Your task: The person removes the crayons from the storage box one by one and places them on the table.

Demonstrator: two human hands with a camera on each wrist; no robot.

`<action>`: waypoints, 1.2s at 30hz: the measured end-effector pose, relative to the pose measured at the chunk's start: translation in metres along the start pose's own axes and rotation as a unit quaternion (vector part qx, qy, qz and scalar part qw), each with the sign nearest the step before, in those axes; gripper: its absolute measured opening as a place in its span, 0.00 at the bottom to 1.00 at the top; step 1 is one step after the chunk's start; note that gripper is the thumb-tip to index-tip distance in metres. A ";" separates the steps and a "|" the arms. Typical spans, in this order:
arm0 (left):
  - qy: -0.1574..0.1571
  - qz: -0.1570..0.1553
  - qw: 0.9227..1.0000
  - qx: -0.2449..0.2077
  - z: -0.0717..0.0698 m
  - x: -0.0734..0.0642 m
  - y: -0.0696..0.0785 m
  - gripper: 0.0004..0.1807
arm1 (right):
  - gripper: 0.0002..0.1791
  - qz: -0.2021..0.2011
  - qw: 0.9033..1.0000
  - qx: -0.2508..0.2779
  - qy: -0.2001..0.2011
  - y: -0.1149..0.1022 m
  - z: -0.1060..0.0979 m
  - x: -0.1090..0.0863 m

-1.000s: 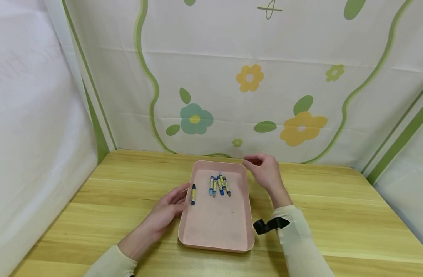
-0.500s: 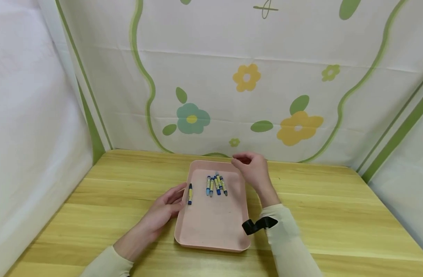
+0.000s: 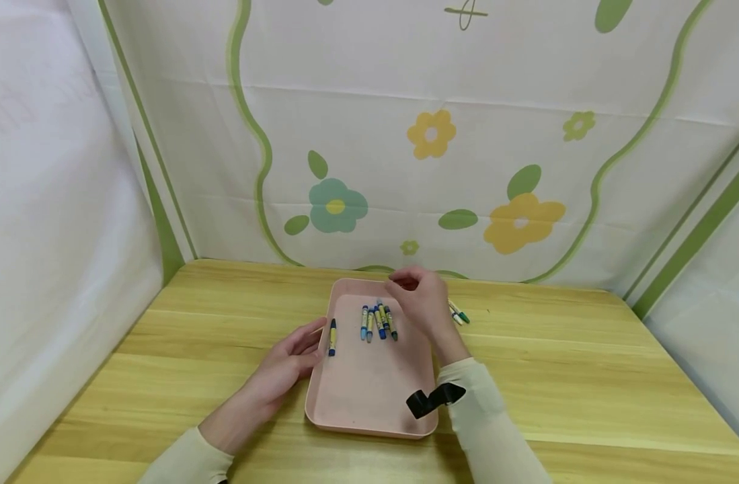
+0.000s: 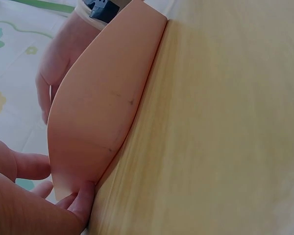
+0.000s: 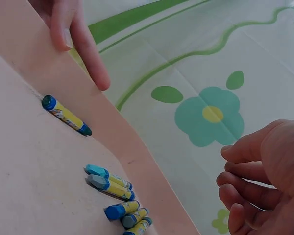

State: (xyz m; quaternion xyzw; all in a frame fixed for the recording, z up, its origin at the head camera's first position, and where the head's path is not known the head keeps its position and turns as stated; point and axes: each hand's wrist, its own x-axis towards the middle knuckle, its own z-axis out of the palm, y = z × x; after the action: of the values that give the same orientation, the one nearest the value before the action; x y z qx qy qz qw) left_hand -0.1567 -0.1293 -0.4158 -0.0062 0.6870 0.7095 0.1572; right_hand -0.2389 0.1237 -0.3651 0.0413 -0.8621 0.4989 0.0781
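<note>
A pink tray (image 3: 369,396) lies on the wooden table. Inside it, several yellow-wrapped crayons (image 3: 381,323) in blues and greys lie side by side near the far end. A single dark crayon (image 3: 332,337) lies apart along the left wall. My left hand (image 3: 281,366) touches the tray's left side, fingers extended along the wall and rim in the left wrist view. Over the tray's far right corner is my right hand (image 3: 423,302), its fingers loosely bent and holding nothing in the right wrist view. Just behind its wrist, crayons (image 3: 458,313), one of them green-tipped, lie on the table.
The wooden table (image 3: 575,376) extends to both sides of the tray. A white cloth backdrop (image 3: 369,101) with printed flowers rises at its far edge, and white cloth sides stand left and right. A black strap (image 3: 436,400) is on the right sleeve.
My right hand has moved left, from beside the far right rim to over that corner. The crayons on the table to the right have come into sight. The left hand still touches the tray.
</note>
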 end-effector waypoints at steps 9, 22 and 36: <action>0.007 -0.003 1.000 0.000 0.000 0.001 0.001 0.33 | 0.12 0.004 1.000 0.003 0.001 -0.005 0.012 -0.003; 0.007 -0.009 1.000 0.002 0.000 0.000 0.000 0.32 | 0.13 -0.006 1.000 -0.014 0.011 -0.009 0.023 -0.007; 0.010 -0.009 1.000 0.003 0.000 0.000 0.000 0.32 | 0.13 0.013 1.000 -0.003 0.010 -0.008 0.024 -0.005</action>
State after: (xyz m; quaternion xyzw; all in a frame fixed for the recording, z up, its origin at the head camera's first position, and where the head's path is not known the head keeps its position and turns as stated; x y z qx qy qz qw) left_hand -0.1570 -0.1297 -0.4163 -0.0189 0.6904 0.7059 0.1570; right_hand -0.2352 0.0991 -0.3703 0.0249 -0.8634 0.4973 0.0809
